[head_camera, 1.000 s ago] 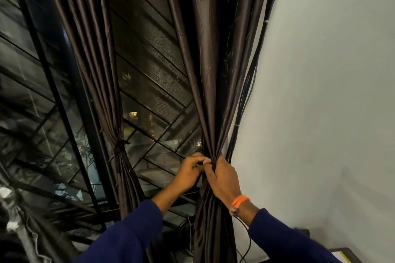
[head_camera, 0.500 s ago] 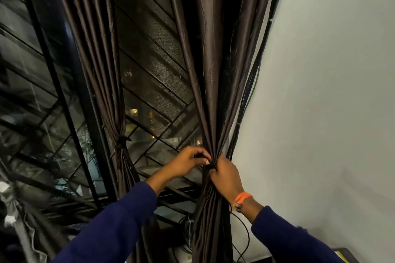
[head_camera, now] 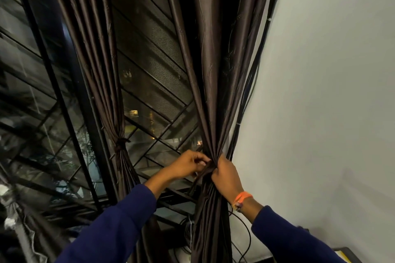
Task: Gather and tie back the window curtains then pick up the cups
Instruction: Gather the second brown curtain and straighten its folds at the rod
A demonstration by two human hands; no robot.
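Note:
The right curtain [head_camera: 210,83], dark brown and glossy, hangs beside the white wall and is gathered into a bunch at waist height. My right hand [head_camera: 225,174] grips that bunch from the right side. My left hand [head_camera: 189,164] pinches a dark tie strip [head_camera: 202,174] that runs across the gathered folds. The left curtain [head_camera: 100,66] hangs further left with a tie [head_camera: 121,142] knotted round it. No cups are in view.
A window with a black metal grille [head_camera: 149,96] fills the left and centre. The white wall [head_camera: 320,102] stands at the right. Black cables [head_camera: 252,83] run down along the wall edge and loop near the floor. A dark ledge corner [head_camera: 346,251] shows at the bottom right.
My left hand has drawn back a little to the left from the bunch and now pulls the tie strip across it. My right hand keeps its grip on the gathered curtain.

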